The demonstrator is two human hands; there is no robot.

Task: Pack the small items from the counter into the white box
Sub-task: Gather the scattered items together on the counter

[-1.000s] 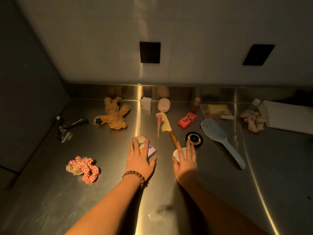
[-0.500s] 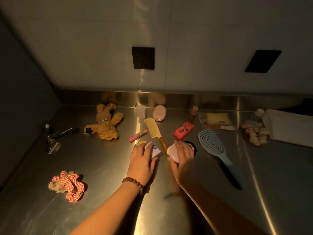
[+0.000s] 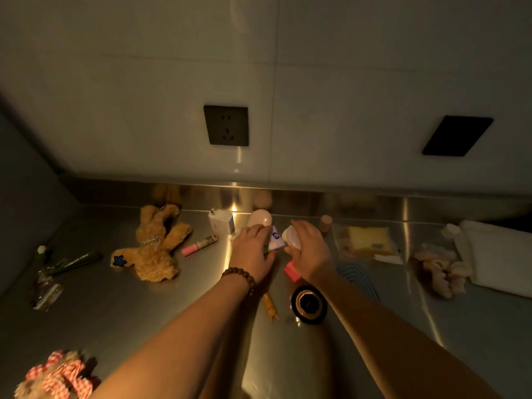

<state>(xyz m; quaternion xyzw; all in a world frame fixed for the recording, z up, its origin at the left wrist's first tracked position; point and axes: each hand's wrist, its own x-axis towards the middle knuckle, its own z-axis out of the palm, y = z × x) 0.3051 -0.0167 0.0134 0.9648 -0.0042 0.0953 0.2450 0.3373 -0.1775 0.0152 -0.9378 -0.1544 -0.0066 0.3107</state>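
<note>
Steel bench [image 3: 161, 312]: left hand [image 3: 253, 251] gripped a small packet [image 3: 275, 240], right hand [image 3: 309, 249] a pale round case [image 3: 292, 236]; white box [image 3: 501, 254] lay lengthwise at the right edge.

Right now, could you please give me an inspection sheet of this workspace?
Surface: steel counter, dim, glare streaks.
Job's things: white box at far right, contents not visible; small white-and-purple pack in left hand; pale round case in right hand.
Clutter: plush bear, pink tube, checked scrunchie, black round compact, white charger, bagged snack, pale scrunchie.
Grippers: left hand grips the pack; right hand grips the case.
Cables: nothing seen.
Surroundings: tiled wall, black socket.
</note>
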